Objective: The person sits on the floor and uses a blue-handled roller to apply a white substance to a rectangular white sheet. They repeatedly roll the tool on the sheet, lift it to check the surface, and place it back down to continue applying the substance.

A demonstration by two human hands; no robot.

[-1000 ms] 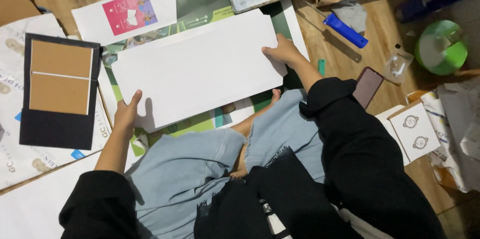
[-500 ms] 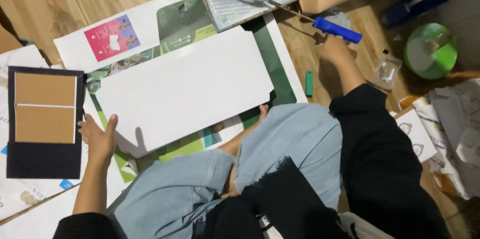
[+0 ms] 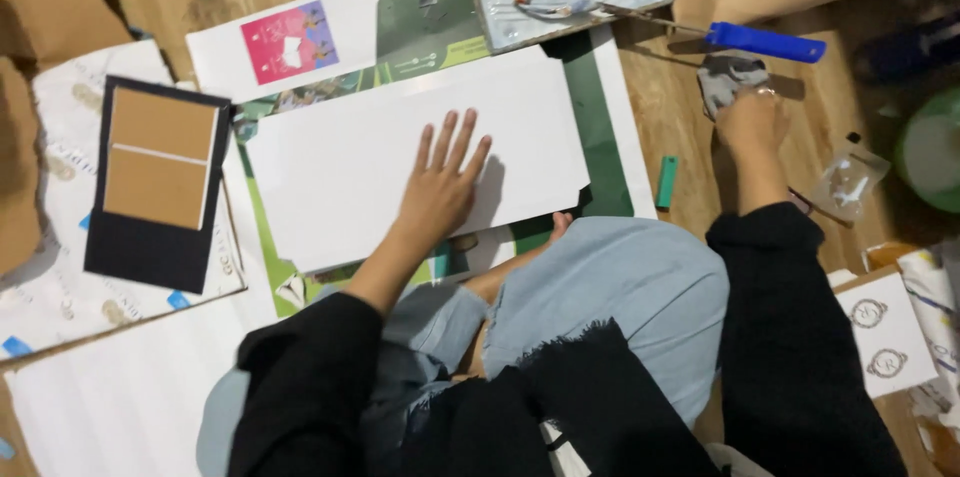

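One white board (image 3: pixel 360 157) under left hand (image 3: pixel 440 192), right hand (image 3: pixel 750 122) on one grey cloth (image 3: pixel 728 77)

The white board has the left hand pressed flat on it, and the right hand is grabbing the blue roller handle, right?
Not quite. In the head view the left hand does lie flat on the white board, but the right hand is on a grey rag, not the blue roller handle, which lies untouched just above it.
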